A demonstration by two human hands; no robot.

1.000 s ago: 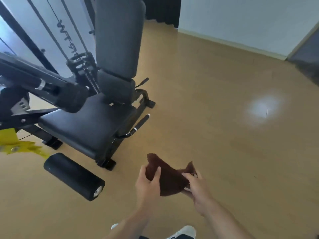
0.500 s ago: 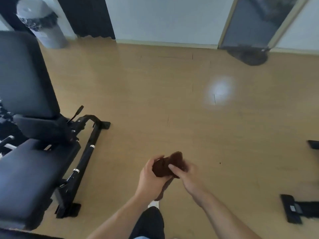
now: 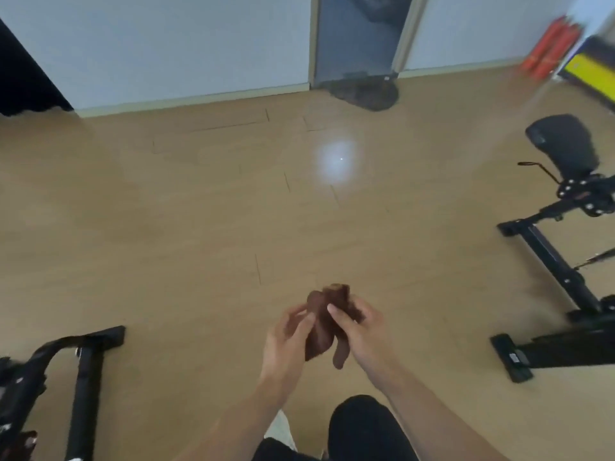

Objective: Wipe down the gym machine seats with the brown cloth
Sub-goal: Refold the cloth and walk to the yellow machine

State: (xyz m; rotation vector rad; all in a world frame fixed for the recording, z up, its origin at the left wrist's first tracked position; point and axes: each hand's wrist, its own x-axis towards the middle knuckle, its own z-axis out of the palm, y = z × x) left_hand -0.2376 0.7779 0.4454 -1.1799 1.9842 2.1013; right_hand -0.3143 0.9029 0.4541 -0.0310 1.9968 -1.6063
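Folding the cloth before the next seat

Holding the brown cloth in front of the body, above the wooden floor, the person works it with both hands. The left hand has its fingers curled around the left side of the cloth, and the right hand pinches the right side, with the fingertips laid over the bunched fabric. A loose end hangs down between the two hands.

The cloth touches no machine at this moment. One black seat stands at the right edge of the floor, well apart from the hands, on a black frame. Part of another machine shows at the lower left corner.

In my judgement the step in hand is to gather the cloth into a tidy pad. To do it well, the hanging end should be tucked in, so that nothing drags on the floor or catches on the frame. A flat, clean face should be turned outward, and one hand should take the pad firmly before reaching for the seat. The picture is a little blurred, so the exact folds cannot be told.
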